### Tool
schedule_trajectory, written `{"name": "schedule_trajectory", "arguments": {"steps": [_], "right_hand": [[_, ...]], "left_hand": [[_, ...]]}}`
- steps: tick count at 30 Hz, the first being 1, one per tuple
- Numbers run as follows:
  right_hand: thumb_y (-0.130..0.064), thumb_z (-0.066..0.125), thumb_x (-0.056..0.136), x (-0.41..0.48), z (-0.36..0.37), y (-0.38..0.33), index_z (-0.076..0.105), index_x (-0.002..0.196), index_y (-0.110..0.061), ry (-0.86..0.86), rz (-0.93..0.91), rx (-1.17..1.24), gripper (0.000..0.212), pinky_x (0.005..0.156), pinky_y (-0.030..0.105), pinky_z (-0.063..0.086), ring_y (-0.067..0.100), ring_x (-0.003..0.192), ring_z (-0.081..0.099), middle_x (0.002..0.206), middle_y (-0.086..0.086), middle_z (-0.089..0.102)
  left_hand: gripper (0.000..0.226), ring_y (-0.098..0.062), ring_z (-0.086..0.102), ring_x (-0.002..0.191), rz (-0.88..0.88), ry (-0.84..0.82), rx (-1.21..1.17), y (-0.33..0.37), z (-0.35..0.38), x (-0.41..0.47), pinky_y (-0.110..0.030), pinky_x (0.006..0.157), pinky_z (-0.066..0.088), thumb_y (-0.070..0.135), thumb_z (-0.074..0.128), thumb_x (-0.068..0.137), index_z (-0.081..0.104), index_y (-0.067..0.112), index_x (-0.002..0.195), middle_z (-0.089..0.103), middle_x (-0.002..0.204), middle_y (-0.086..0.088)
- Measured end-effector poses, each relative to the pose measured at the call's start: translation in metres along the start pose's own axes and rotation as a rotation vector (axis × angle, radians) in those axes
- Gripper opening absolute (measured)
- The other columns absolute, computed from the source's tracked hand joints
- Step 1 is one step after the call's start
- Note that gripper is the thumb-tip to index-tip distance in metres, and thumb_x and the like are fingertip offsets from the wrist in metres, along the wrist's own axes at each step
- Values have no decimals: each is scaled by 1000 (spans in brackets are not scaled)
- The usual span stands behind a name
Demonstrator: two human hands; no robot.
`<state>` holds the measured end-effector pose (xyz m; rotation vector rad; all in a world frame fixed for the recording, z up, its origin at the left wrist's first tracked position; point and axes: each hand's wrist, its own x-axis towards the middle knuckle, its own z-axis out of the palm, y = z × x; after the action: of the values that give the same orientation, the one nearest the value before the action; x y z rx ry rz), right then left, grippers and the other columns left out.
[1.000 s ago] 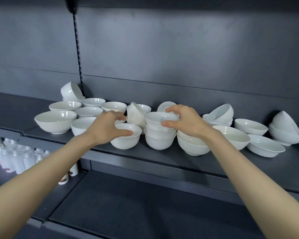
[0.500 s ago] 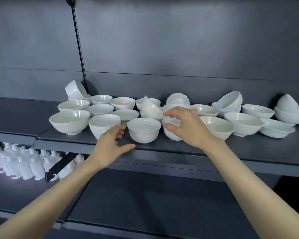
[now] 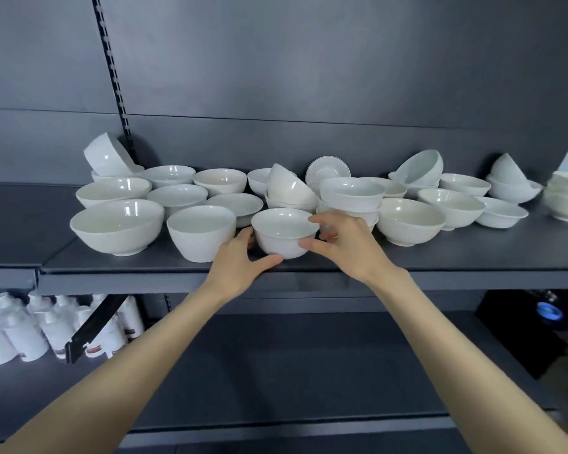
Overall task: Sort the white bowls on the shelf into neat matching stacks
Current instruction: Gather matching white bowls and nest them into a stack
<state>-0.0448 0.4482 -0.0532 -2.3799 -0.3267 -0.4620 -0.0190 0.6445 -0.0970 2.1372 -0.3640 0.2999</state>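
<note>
Head view: both hands are on one small bowl at the front edge of the shelf. Left hand is half closed round the bowl's left side, thumb lying along the foot, fingers tucked behind the wall. Right hand pinches the right side, with thumb on the outer wall, forefinger over the rim and the other fingers curled behind. Can't tell whether the bowl is lifted or sitting on the shelf. Just behind the right hand is a nested stack of similar bowls. Just left of the held bowl is a deep bowl, then a wide bowl; to the right is a round bowl. More bowls of mixed sizes are spread along the shelf, some tipped onto others, e.g. the tilted bowl at back left. A saucer stands on edge against the back panel. All crockery is glossy white glaze, round and footed. Shelf and panel are matte dark grey metal, with a slotted upright. On the lower level at left are white bottles with dark-banded labels, text too blurred to read.
</note>
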Motion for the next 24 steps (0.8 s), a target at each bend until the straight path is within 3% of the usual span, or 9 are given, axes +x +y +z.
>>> {"name": "schedule_trajectory", "arguments": {"steps": [6, 11, 15, 18, 21, 24], "right_hand": [[-25, 74, 82, 2, 11, 6, 68, 108, -5, 37, 50, 80, 33, 80, 18, 47, 18, 94, 65, 95, 2, 66], [-20, 76, 80, -1, 10, 0, 72, 101, -5, 102, 45, 159, 26, 76, 8, 48, 13, 87, 66, 96, 8, 71], [-15, 77, 79, -4, -3, -10, 73, 92, -6, 179, -17, 219, 17, 75, 18, 50, 13, 81, 64, 90, 10, 72], [-15, 77, 79, -4, -15, -18, 74, 92, -8, 214, -30, 273, 15, 77, 16, 51, 12, 83, 65, 85, 2, 72], [-13, 79, 77, -3, -30, -25, 74, 92, -10, 254, -53, 333, 16, 82, 18, 53, 8, 83, 68, 83, -17, 67], [-13, 80, 75, 3, -51, -27, 74, 89, -17, 300, -73, 379, 16, 81, 18, 53, 4, 79, 69, 81, -20, 67]], "left_hand": [[59, -16, 60, 108, 19, 48, -22, -5, 5, -1, -29, 93, 46, 29, 77, 78, 53, 11, 129, 65, 118, -2], [53, -5, 57, 95, 42, 75, -132, 0, 3, -5, -9, 78, 42, 23, 77, 78, 55, 14, 127, 63, 103, 9], [48, 4, 61, 95, 111, 109, -289, 14, -2, -10, -9, 80, 49, 16, 77, 79, 55, 25, 121, 62, 101, 18], [47, -6, 65, 100, 155, 153, -412, 27, -5, -12, -11, 80, 50, 13, 76, 79, 52, 37, 111, 64, 108, 12], [51, -5, 65, 99, 167, 199, -521, 44, -7, -11, -11, 79, 50, 10, 76, 78, 50, 33, 116, 59, 121, 2], [54, -1, 65, 93, 185, 220, -611, 65, -6, -2, -10, 76, 49, 8, 77, 77, 50, 29, 119, 57, 118, 3]]}}
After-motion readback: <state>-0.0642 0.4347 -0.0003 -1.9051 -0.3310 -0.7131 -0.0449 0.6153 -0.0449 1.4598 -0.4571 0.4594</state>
